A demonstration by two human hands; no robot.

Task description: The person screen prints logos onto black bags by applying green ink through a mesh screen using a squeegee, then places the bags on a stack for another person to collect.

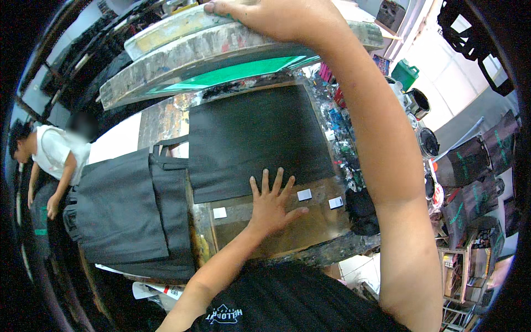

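A flat black fabric piece, like a bag panel, lies on a brown printing board. My left hand has its fingers spread, with the fingertips on the fabric's near edge and the palm over the board. Above the fabric's far side, a screen printing frame with green mesh is tilted up. My right hand is at the frame's upper edge and grips it; its thumb shows, while the other fingers are mostly out of view. Small white tabs sit along the fabric's near edge.
Black bags with handles are stacked to the left. Farther left stands another person. Open paint cans and a green jug line the right side. Printed black pieces are at the far right.
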